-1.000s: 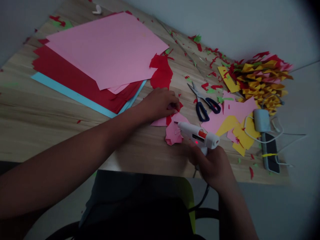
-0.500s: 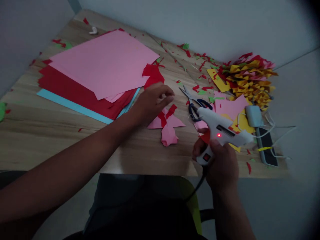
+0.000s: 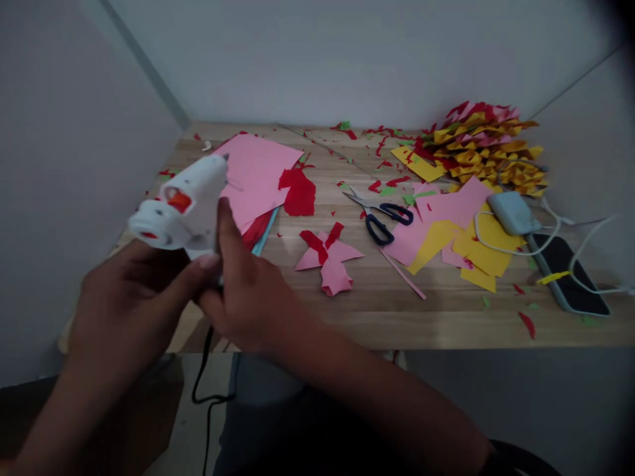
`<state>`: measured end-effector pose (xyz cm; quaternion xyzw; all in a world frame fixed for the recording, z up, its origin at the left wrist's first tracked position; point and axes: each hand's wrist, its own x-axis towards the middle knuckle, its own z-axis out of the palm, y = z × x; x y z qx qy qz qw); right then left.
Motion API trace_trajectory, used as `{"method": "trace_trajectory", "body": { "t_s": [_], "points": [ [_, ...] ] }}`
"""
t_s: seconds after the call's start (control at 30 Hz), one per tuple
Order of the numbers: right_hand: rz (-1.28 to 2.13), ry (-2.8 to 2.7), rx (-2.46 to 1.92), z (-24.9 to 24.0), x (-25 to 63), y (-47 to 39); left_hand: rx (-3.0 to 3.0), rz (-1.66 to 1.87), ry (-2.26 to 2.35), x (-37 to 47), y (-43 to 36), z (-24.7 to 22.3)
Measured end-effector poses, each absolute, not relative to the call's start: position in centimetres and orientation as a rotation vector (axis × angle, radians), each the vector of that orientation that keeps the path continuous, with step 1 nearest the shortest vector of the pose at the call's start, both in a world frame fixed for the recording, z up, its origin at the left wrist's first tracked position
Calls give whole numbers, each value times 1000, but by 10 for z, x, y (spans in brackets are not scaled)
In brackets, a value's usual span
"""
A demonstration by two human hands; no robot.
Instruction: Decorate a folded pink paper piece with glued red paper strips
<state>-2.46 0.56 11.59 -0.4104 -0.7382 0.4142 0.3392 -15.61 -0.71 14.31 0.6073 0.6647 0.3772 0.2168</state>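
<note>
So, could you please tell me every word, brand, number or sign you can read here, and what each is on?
None can be read.
Glue gun: no legible lettering on the side shown.
Phone: screen dark, no readable text.
Scissors and charger: no legible mark.

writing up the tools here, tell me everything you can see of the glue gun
The glue gun has a white, plastic-looking body, an orange-red part along its side, some red at its rear end and a dark nozzle tip. It is held up at a slant over the left part of the table, nozzle pointing up and to the right. The left hand and right hand both hold it, hiding most of its handle. A black cord hangs below.
</note>
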Motion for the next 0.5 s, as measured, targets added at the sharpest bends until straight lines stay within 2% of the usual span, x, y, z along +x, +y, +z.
{"method": "trace_trajectory", "body": {
  "t_s": [0.13, 0.3, 0.5],
  "points": [
    [952, -2096, -1076, 113, -10, 4, 1438, 1061, 1982, -190, -4, 132],
    [769, -1955, -1473, 103, 66, 18, 1151, 974, 2020, -221, 4, 114],
    [619, -1880, -1744, 79, 133, 47, 937, 934, 2066, -232, 8, 93]
  ]
}}
